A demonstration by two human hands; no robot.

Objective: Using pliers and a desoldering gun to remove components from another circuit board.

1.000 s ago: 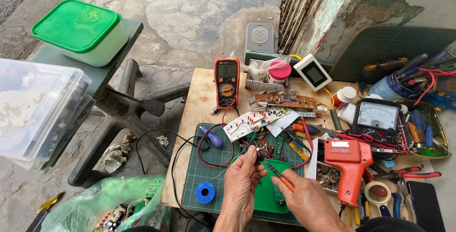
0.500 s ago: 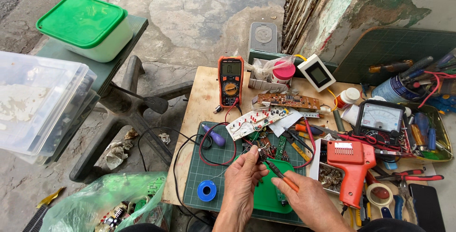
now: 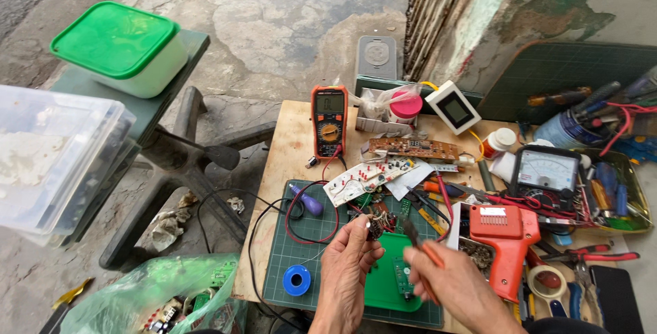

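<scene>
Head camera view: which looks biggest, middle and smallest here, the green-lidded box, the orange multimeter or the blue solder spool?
1. Green-lidded box, though farther away.
2. Orange multimeter.
3. Blue solder spool, clearly smallest despite being nearest.

Two hands show at the bottom of the frame: the left hand (image 3: 348, 265) and the right hand (image 3: 452, 286). Three meters sit on the table: one orange multimeter (image 3: 329, 120), one white meter (image 3: 452, 107), one dial meter (image 3: 547, 172). There is one orange glue gun (image 3: 506, 238), one blue tape roll (image 3: 296, 280), and one green-lidded box (image 3: 123, 46) at upper left.
</scene>
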